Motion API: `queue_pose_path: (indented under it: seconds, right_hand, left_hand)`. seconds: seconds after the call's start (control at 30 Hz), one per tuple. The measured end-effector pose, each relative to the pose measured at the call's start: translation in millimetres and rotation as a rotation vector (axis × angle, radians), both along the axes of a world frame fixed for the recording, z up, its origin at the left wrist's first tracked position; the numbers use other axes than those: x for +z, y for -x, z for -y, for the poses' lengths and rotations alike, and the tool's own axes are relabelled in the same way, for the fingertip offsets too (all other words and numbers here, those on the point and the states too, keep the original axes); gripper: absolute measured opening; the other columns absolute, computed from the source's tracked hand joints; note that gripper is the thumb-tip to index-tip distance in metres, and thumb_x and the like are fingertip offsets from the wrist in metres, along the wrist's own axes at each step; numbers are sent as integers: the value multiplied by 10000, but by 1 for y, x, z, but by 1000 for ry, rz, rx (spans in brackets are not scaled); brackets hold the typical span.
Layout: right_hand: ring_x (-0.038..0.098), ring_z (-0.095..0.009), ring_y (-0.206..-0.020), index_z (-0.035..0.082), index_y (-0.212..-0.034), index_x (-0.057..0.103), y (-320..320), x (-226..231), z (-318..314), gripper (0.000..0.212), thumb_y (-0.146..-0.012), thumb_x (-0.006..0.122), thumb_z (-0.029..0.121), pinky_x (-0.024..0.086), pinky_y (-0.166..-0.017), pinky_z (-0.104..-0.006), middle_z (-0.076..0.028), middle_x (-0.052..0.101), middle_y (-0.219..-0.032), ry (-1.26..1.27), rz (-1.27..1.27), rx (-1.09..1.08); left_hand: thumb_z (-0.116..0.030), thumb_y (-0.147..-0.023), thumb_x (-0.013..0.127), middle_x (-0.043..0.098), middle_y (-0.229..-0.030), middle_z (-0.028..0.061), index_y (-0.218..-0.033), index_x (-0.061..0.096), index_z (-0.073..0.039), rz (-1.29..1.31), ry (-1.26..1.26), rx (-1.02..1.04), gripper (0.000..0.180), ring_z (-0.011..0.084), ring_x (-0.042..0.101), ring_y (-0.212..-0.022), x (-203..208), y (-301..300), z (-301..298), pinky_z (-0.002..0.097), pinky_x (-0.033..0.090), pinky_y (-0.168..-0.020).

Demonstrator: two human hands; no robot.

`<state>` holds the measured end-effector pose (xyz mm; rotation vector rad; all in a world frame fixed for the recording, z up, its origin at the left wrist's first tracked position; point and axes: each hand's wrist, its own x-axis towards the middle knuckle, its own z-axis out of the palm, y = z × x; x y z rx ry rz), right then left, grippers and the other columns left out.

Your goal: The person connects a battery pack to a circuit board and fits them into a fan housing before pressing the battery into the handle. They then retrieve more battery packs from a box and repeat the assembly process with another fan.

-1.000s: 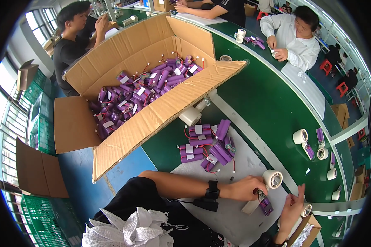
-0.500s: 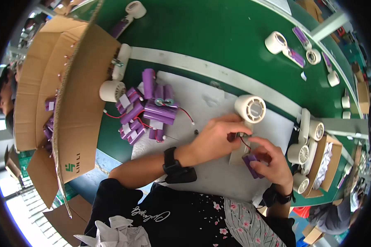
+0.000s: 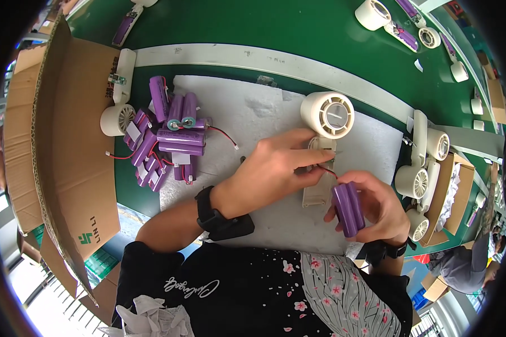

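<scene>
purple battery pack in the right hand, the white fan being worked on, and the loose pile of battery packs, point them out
purple battery pack (image 3: 348, 209), head view, middle of the cells
white fan (image 3: 328, 115), head view, round grille face
pile of battery packs (image 3: 166, 137), head view, centre of the heap

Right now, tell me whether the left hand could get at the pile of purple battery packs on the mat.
Probably yes. The left hand is busy at the cream fan's handle, but the pile of purple battery packs lies on the same white mat to its left, with bare mat and only a thin red wire between them.
</scene>
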<state>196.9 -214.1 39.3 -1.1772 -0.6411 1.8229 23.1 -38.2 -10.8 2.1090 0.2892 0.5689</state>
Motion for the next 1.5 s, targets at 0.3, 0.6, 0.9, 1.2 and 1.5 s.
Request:
queue_pose_path:
  seconds: [0.3,0.6,0.9,1.2,1.5]
  right_hand:
    - [574,-211,-1022,25,-1242,553,3,2,-13,835,-461,847,19,445,-925,-342,-96,593,-1181,-283,602,59]
    - [599,-297,-1009,38,-1209,572,39,-17,-14,712,-546,826,-17,497,-860,-397,-139,588,-1210,-418,1006,-103]
    - [602,-313,-1001,-22,-1179,586,58,-15,-15,705,-518,831,-44,555,-795,-358,-176,556,-1240,-512,1255,-119]
    - [641,-331,-983,-42,-1020,663,56,-14,-12,527,-518,824,-58,568,-769,-359,-227,571,-1278,-572,1361,-116]
    - [659,-347,-977,2,-862,642,47,-16,-12,400,-514,835,-34,562,-797,-384,-230,610,-1261,-593,1355,-127]
  left_hand:
    - [-38,-725,779,666,-1122,157,-1077,728,-106,2,-44,-82,362,264,701,-786,2,3,-9,328,590,-668]
    - [-53,-782,749,651,-1166,186,-1089,721,-95,7,-14,-127,311,298,704,-809,4,4,-14,348,591,-677]
    - [6,-752,726,634,-1200,193,-1136,703,-122,-24,-60,-158,405,309,705,-828,4,6,-16,360,597,-694]
    - [66,-714,699,622,-1222,189,-1158,690,-135,-34,-59,-162,487,312,701,-827,4,8,-16,362,598,-700]
    - [47,-734,689,624,-1208,190,-1152,690,-128,-13,-57,-174,453,322,696,-822,6,6,-18,365,595,-696]
